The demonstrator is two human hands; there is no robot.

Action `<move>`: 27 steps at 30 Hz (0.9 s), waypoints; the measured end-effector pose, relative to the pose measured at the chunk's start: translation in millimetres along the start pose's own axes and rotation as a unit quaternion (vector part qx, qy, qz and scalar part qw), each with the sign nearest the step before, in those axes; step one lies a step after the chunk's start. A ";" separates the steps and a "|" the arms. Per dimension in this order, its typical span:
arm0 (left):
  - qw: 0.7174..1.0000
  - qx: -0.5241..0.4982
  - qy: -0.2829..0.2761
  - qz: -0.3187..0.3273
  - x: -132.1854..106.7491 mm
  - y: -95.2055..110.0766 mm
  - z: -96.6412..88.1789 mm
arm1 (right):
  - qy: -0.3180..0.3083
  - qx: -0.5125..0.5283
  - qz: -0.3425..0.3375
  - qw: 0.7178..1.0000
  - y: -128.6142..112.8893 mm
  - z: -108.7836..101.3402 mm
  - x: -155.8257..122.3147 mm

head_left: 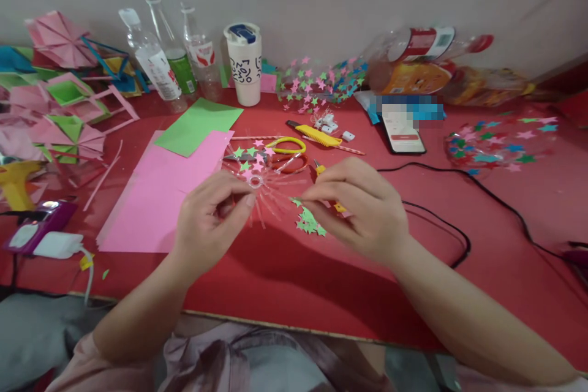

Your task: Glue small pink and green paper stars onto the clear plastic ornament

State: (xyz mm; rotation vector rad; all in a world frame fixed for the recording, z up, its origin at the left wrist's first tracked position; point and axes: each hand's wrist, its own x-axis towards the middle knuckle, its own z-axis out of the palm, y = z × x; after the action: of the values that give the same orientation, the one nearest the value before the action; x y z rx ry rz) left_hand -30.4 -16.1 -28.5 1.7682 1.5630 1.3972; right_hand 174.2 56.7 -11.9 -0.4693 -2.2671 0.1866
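My left hand [212, 217] is closed in a pinch at the edge of a clear plastic bottle piece [255, 181], cut into thin strips that fan out around its round neck. Pink and green stars [245, 165] sit on its far strips. At the right, my right hand [362, 211] pinches a small green star [296, 201] between thumb and fingertips. Just below those fingertips, a little pile of green stars [310, 222] lies on the red table [275, 282]. A yellow-handled tool [320, 167] is partly hidden behind the right hand.
Pink paper [142, 214] and green paper [199, 125] lie left. Scissors [289, 147] and a yellow cutter [316, 133] lie beyond my hands. Bottles [154, 64], a cup [244, 67] and star-covered plastic [316, 82] line the wall. A phone [402, 128] and black cable [500, 205] are right.
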 end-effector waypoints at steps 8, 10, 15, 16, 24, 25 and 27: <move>0.938 0.311 0.055 0.141 4.8 -21.6 12.8 | -0.075 0.034 0.087 0.993 6.2 14.7 13.5; 0.935 0.317 0.058 0.149 5.0 -24.1 15.5 | -0.079 0.028 0.115 0.990 4.7 19.0 12.1; 0.940 0.307 0.053 0.142 6.7 -24.9 14.4 | -0.080 0.044 0.162 0.983 1.1 20.2 11.7; 0.942 0.302 0.047 0.137 6.8 -24.3 13.8 | -0.084 0.052 0.166 0.981 0.2 19.6 12.3; 0.955 0.282 0.041 0.085 0.5 -23.7 16.7 | -0.088 0.079 0.149 0.982 1.2 22.7 9.3; 0.956 0.280 0.045 0.079 -0.3 -24.6 17.6 | -0.090 0.077 0.145 0.982 2.7 23.9 7.8; 0.958 0.275 0.049 0.071 -1.1 -26.5 19.0 | -0.094 0.069 0.134 0.984 5.5 26.8 4.9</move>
State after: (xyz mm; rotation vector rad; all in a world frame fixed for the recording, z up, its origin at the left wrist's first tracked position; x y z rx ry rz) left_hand -27.5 -3.4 -58.4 2.1847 2.0648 1.1968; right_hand 152.8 64.1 -28.2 -0.7090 -2.3462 0.5407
